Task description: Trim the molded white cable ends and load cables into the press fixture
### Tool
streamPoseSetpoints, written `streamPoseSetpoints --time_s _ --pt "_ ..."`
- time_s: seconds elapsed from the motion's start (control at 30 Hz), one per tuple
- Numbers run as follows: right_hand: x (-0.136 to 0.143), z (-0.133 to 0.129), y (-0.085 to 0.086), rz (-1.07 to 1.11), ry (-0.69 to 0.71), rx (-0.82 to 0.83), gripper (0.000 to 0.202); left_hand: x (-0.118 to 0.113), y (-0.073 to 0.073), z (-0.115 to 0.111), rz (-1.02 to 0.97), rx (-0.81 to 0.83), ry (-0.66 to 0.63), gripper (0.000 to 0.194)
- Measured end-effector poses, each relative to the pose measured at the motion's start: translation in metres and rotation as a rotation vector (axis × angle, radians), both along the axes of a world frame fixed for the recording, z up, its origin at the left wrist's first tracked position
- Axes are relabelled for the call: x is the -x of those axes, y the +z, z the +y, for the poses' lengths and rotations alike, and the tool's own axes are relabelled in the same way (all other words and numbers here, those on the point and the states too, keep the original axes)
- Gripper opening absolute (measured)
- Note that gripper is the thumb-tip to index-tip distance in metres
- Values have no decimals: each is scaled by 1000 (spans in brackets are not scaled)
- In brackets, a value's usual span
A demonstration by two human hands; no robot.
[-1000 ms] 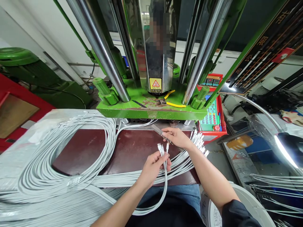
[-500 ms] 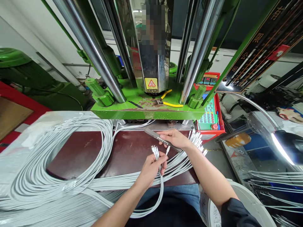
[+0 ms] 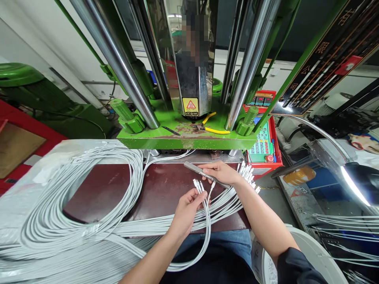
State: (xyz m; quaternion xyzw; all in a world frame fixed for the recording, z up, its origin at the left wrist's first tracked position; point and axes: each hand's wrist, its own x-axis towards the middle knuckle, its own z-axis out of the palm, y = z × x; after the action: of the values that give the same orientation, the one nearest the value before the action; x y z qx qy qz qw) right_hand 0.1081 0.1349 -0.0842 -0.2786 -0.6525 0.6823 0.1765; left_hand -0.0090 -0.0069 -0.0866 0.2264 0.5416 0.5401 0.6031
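Observation:
Several white cables (image 3: 207,221) are pinched in my left hand (image 3: 192,201), their connector ends pointing up past the fingers. My right hand (image 3: 218,172) grips a flat grey metal bar (image 3: 194,168), which slants down to the right above the dark red table (image 3: 166,189). One cable's white connector (image 3: 212,185) stands apart from the others, just below the bar by my right fingers. A bundle of white connectors (image 3: 247,175) lies behind my right wrist. To the left a big coil of white cables (image 3: 38,213) spreads over the table.
A green press base (image 3: 183,142) stands at the back with yellow-handled pliers (image 3: 217,130) and a thin dark strip on it. A red control box (image 3: 276,150) is at its right. A lamp (image 3: 359,183) and more cables are far right. A white bucket (image 3: 314,248) is beside my right elbow.
The cables in my left hand have fanned out a little, and the separate cable now bends up closer to my right hand. The view has shifted slightly.

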Motion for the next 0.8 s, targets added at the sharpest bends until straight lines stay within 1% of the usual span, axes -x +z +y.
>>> streamPoseSetpoints --time_s 0.23,0.4,0.53,0.73,0.8 --pt "-3 2 0 25 67 -33 44 5 3 2 -161 77 16 20" --pt "-3 1 -1 20 99 -23 44 6 2 2 -111 60 -40 20" --pt "-3 0 2 10 123 -22 43 5 -1 3 -98 59 -37 19" --pt "-4 0 5 -30 123 -168 41 5 0 5 -61 53 -40 20" --pt "-3 -1 5 -31 116 -176 41 5 1 5 -47 58 -29 21"
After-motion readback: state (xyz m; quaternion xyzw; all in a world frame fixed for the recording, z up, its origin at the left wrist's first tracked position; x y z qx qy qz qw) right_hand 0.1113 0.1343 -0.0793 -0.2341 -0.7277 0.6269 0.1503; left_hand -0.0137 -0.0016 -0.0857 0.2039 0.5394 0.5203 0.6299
